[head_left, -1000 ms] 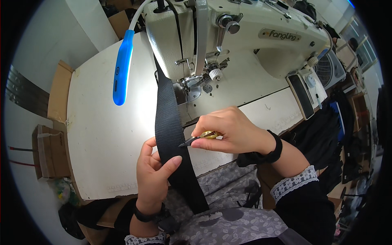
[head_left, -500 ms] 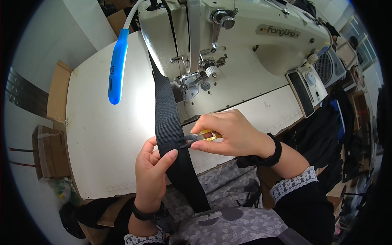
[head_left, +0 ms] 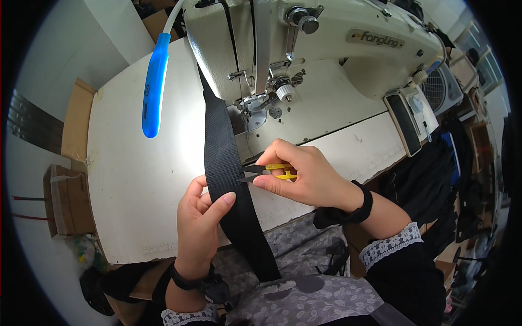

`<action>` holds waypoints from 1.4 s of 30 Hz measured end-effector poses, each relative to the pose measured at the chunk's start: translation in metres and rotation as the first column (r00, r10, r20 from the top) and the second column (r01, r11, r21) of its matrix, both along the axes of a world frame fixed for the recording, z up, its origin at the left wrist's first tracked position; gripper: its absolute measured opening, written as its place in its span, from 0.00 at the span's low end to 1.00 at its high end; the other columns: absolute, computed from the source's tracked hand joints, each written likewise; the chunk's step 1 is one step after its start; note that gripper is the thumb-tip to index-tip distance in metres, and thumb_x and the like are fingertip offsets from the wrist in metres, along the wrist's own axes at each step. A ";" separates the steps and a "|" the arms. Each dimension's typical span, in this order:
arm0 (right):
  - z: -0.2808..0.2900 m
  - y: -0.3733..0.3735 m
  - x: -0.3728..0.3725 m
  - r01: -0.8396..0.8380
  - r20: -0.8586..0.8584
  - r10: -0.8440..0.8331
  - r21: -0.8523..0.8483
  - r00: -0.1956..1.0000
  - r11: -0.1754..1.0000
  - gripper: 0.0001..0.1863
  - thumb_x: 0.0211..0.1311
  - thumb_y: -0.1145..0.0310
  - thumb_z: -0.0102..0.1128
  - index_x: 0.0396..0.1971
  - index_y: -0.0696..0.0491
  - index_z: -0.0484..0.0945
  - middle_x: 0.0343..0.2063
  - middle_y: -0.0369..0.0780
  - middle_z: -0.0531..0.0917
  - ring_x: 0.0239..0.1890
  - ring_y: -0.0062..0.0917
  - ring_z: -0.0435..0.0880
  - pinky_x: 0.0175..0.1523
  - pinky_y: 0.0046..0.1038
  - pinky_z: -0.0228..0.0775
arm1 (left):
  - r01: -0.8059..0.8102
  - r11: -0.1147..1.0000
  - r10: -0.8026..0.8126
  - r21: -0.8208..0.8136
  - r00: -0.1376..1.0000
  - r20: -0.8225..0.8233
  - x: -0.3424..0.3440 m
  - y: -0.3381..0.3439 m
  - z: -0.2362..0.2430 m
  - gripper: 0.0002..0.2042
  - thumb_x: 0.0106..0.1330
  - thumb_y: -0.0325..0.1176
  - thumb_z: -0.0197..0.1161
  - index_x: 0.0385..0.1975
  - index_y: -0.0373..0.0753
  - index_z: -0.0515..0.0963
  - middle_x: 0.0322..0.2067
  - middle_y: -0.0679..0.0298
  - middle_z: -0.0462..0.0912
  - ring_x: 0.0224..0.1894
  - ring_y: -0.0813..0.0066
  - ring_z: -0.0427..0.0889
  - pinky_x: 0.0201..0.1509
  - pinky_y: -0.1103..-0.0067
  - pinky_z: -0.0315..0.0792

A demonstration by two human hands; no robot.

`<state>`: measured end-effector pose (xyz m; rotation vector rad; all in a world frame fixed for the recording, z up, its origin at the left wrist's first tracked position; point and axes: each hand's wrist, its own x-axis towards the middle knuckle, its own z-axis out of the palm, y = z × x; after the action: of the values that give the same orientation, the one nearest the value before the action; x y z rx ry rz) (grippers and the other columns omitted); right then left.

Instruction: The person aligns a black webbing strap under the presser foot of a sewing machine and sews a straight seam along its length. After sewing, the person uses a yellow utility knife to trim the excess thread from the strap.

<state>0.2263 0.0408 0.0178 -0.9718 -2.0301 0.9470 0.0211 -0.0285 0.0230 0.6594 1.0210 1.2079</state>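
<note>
A wide black webbing strap [head_left: 222,138] runs from beside the sewing machine [head_left: 326,51] down over the table's near edge onto my lap. My left hand [head_left: 204,217] grips the strap at its left edge, thumb on top and fingers underneath. In my right hand [head_left: 304,174] is a pair of yellow-handled thread snips [head_left: 283,173], held between thumb and fingers. Their two dark blades are apart, with the tips at the strap's right edge, just above my left thumb. Whether a thread lies between the blades is too small to tell.
A blue lamp [head_left: 155,87] hangs on a white gooseneck at the left, lighting the white table [head_left: 147,179]. The machine's needle and presser foot [head_left: 253,103] stand beyond my hands. A phone [head_left: 402,122] lies at the right, and a cardboard box [head_left: 68,198] stands off the table's left side.
The snips have moved slightly up along the strap's edge, and their blades now show spread apart. My left hand has shifted a little to the left and up, still holding the strap.
</note>
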 end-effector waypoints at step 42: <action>-0.005 0.050 -0.018 -0.242 0.242 0.203 0.144 0.949 0.959 0.13 0.53 0.63 0.73 0.32 0.55 0.81 0.26 0.37 0.84 0.26 0.26 0.85 0.29 0.25 0.75 | 0.172 0.973 -0.162 -0.154 0.984 0.072 -0.044 0.043 -0.022 0.15 0.69 0.21 0.56 0.53 0.28 0.67 0.44 0.55 0.83 0.45 0.75 0.83 0.51 0.81 0.76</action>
<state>0.2085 0.0907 0.0127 -0.7956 -2.4103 0.7865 -0.0230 0.0147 0.0014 0.5684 0.9812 0.9821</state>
